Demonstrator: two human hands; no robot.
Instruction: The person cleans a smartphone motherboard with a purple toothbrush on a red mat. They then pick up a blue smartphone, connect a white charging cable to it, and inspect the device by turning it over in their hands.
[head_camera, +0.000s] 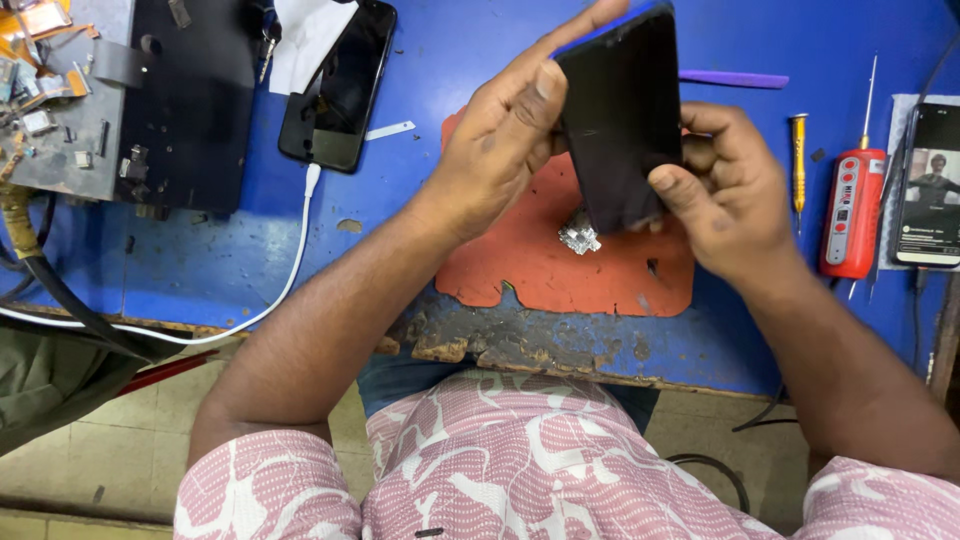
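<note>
A flat, black, glass-faced phone (622, 120) is held tilted above the worn orange rubber mat (560, 265). The left hand (510, 135) pinches its long edge; the right hand (725, 190) grips the lower corner. It looks stiff, slick and probably fragile, best held by its edges.

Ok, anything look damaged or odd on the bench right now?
Yes. The bench's front edge is chipped and crumbling below the torn orange mat. A small metal part lies loose on the mat, under the phone.
</note>
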